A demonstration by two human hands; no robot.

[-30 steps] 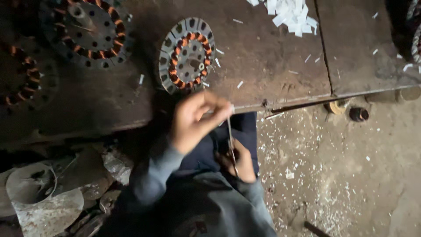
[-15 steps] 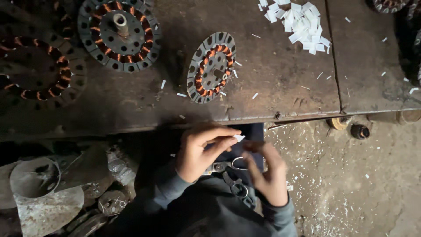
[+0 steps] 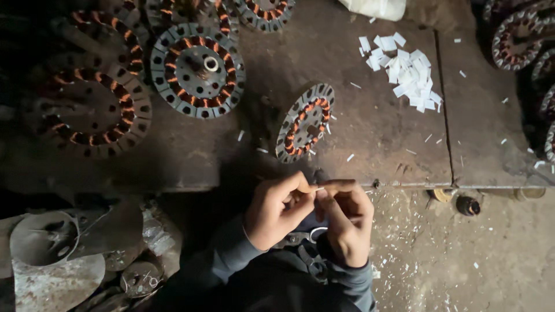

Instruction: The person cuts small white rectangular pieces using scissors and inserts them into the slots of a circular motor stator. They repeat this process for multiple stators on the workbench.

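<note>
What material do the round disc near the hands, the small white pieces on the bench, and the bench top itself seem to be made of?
Round disc: apparently dull grey metal with slots around its rim, wound with glossy orange-brown coils, probably copper wire.
Small white pieces: thin, flat, matte strips, likely paper or similar sheet.
Bench top: dark, worn and stained; it may be wood or metal, I cannot tell.

Ahead of my hands I see a bare strip of table [image 3: 191, 162] along its near edge. Straight beyond it, a tilted stator disc [image 3: 304, 122] blocks the way. Larger wound discs [image 3: 198, 70] crowd the left, and a pile of white paper slips [image 3: 404, 72] sits to the right.
</note>
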